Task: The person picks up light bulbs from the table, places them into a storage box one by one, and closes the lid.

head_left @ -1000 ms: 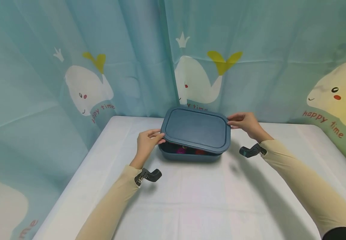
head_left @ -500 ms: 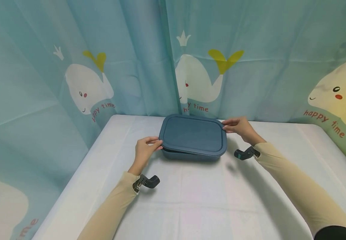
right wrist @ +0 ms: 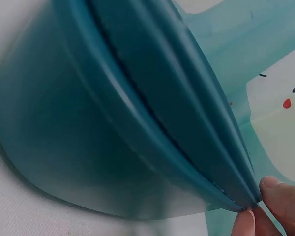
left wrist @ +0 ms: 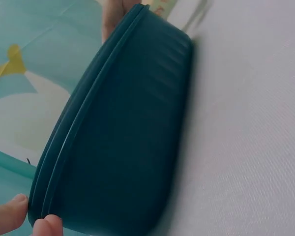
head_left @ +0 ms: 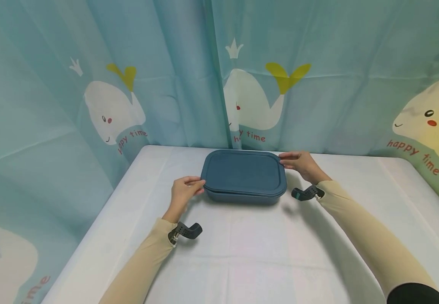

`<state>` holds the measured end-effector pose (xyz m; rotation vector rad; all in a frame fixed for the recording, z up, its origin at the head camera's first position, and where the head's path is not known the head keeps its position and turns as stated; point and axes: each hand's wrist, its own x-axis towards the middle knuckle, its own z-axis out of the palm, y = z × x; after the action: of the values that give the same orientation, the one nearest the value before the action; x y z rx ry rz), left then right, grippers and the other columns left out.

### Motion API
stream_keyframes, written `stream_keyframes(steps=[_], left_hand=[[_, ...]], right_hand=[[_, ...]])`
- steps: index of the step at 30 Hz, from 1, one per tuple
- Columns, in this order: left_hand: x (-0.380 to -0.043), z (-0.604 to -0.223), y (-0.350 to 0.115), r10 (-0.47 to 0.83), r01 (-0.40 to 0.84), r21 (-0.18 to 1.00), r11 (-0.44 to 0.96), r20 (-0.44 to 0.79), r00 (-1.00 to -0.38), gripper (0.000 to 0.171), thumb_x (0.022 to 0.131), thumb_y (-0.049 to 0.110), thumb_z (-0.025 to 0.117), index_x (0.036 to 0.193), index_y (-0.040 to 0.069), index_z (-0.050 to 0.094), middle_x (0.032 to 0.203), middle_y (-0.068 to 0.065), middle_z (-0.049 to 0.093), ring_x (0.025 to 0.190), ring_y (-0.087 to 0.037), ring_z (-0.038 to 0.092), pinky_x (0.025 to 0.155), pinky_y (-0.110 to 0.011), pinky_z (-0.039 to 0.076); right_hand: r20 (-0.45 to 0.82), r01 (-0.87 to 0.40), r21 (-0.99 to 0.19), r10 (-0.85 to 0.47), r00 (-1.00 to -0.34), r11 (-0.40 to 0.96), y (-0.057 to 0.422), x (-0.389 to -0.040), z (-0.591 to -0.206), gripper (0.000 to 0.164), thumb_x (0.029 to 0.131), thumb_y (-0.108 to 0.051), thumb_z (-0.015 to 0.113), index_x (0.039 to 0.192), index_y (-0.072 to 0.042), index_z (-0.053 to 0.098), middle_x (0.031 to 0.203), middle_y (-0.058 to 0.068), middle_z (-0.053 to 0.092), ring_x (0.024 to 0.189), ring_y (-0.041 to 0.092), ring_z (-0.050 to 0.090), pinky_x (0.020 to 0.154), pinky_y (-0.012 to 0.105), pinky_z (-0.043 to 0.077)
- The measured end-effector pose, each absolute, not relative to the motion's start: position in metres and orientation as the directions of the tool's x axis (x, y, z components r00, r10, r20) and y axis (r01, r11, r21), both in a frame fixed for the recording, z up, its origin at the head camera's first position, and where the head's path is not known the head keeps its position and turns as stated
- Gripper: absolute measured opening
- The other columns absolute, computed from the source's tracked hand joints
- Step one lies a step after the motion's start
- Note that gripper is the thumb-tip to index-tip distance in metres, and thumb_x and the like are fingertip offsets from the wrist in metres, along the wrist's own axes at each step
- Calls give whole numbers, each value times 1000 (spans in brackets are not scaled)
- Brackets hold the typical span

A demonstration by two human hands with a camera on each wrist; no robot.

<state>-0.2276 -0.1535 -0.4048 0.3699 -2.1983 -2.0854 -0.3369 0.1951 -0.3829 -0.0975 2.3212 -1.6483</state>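
Observation:
A dark blue rectangular lid (head_left: 244, 172) lies over a matching box (head_left: 240, 198) at the back middle of the table. My left hand (head_left: 183, 195) pinches the lid's rim at the front left corner. Across from it, my right hand (head_left: 302, 164) pinches the rim near the back right corner. In the right wrist view a narrow dark gap runs between the lid (right wrist: 187, 93) and the box (right wrist: 83, 113), so it is not flush there. Toward the left hand's fingertips (left wrist: 12, 211), lid and box rim meet closely. The box's inside is hidden.
A white cloth covers the table (head_left: 242, 249). Just behind the box hangs a blue-green curtain (head_left: 329, 114) printed with whales. A black wrist-camera mount sticks out from each wrist, the left one (head_left: 190, 231) and the right one (head_left: 304, 193), over the table.
Both hands have lowered the lid onto the box, the right hand also moving left. The opening at the front, where colourful things showed, is now covered.

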Motion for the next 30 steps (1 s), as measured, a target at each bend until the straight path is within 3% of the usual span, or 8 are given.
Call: stream_keyframes(steps=[3, 6, 12, 16, 22, 30], left_hand=[[-227, -404, -153, -219, -136, 990, 28, -126, -967, 29, 83, 4, 69, 108, -9, 63, 79, -3, 66, 59, -3, 64, 62, -16, 57], [-227, -403, -154, -188, -181, 983, 30, -172, -967, 31, 84, 6, 68, 111, -8, 61, 83, -3, 67, 62, -3, 64, 63, -16, 56], [-225, -401, -158, -67, -272, 961, -49, -275, -959, 42, 88, 5, 63, 125, -9, 49, 89, -2, 63, 70, -5, 63, 70, -17, 56], [-226, -402, -161, -11, -304, 951, -63, -305, -952, 49, 90, 5, 60, 134, -6, 43, 96, -3, 59, 77, -6, 62, 77, -18, 56], [-229, -402, -164, 25, -332, 942, -56, -331, -943, 51, 90, 4, 59, 137, -4, 40, 97, -4, 57, 78, -6, 61, 77, -18, 56], [-229, -399, -163, 64, -340, 937, -83, -336, -940, 54, 91, 1, 56, 139, -3, 34, 100, -5, 52, 78, -5, 60, 76, -17, 56]], right_hand=[[-190, 116, -940, -210, -959, 321, 195, -336, -384, 44, 91, -6, 60, 131, 7, 49, 114, 3, 61, 80, -8, 61, 85, 16, 53], [-186, 121, -948, -203, -961, 295, 194, -334, -384, 48, 89, -9, 63, 132, 7, 49, 100, -10, 62, 81, -7, 61, 83, 15, 54], [-231, 185, -960, -220, -948, 210, 194, -331, -387, 58, 88, -10, 64, 139, 3, 40, 103, -12, 59, 84, -8, 60, 81, 11, 52], [-259, 232, -964, -248, -934, 131, 197, -330, -391, 60, 90, -8, 62, 142, 3, 34, 96, -17, 59, 84, -6, 61, 79, 10, 52], [-271, 259, -963, -260, -927, 80, 199, -329, -394, 61, 90, -8, 61, 142, 6, 31, 90, -18, 63, 82, -5, 61, 77, 10, 52], [-269, 257, -963, -270, -925, 83, 201, -330, -395, 63, 90, -7, 61, 143, 6, 30, 94, -18, 60, 85, -5, 61, 80, 10, 52]])
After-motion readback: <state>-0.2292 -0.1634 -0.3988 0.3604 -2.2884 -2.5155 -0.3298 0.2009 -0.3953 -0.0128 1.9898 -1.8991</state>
